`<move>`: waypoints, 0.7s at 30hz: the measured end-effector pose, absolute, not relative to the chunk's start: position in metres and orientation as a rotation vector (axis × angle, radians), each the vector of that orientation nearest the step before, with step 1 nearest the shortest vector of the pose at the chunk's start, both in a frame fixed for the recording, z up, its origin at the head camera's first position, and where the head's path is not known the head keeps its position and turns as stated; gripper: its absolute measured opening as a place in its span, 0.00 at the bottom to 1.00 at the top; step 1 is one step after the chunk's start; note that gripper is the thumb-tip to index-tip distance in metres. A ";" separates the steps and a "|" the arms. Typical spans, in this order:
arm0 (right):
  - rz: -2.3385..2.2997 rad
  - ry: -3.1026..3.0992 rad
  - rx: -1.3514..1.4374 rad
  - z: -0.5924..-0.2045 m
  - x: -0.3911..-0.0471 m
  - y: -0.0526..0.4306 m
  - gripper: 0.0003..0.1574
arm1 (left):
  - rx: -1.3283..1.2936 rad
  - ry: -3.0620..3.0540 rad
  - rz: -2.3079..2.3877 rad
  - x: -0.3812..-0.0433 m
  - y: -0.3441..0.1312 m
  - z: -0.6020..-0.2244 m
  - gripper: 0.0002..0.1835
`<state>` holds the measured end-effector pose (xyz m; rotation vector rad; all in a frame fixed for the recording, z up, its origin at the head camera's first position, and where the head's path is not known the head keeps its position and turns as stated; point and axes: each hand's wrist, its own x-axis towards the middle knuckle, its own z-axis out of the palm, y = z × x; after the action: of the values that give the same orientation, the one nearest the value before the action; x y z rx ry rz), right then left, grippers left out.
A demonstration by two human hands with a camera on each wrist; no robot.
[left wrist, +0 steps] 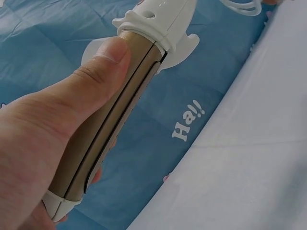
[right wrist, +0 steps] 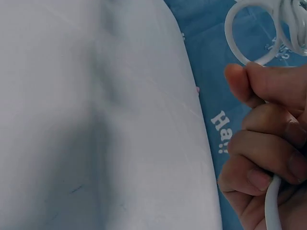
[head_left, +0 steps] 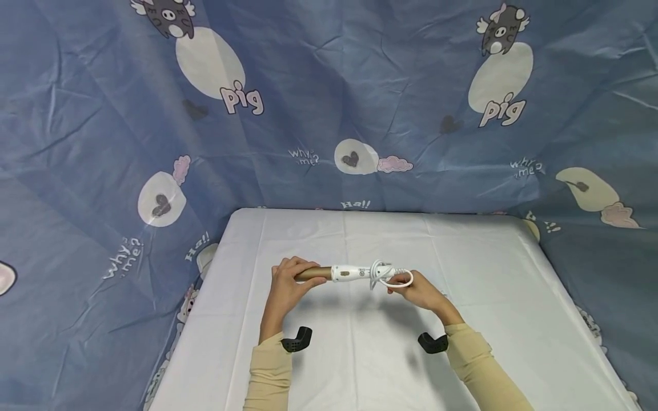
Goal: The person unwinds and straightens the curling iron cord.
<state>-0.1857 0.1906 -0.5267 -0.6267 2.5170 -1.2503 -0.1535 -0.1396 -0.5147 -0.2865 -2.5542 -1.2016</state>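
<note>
A hair curling iron (head_left: 350, 273) with a gold barrel and a white handle lies level between the two hands, above the table. My left hand (head_left: 284, 290) grips the gold barrel (left wrist: 85, 146), thumb along its top near the white collar (left wrist: 165, 19). Lengthwise seams run down the barrel in the left wrist view. White cord (head_left: 379, 274) is wound in loops around the handle's end. My right hand (head_left: 422, 292) holds a stretch of this cord in curled fingers; one loop (right wrist: 229, 31) rises above the thumb and a length (right wrist: 272, 208) hangs out below the little finger.
A table (head_left: 308, 237) under a white cloth spreads beneath the hands. Behind it and at both sides hangs a blue curtain (head_left: 288, 68) printed with pigs and words. Black wrist mounts (head_left: 298, 341) sit at both beige sleeves (head_left: 269, 371).
</note>
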 end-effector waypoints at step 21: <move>-1.412 2.615 -0.587 -0.521 -0.199 0.205 0.09 | -0.285 -2.609 -1.219 -0.154 -0.139 -0.518 0.22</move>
<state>-0.1993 0.2050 -0.5213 -0.5874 2.6154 -1.4122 -0.1537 -0.1390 -0.5179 -0.2852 -2.6087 -1.2191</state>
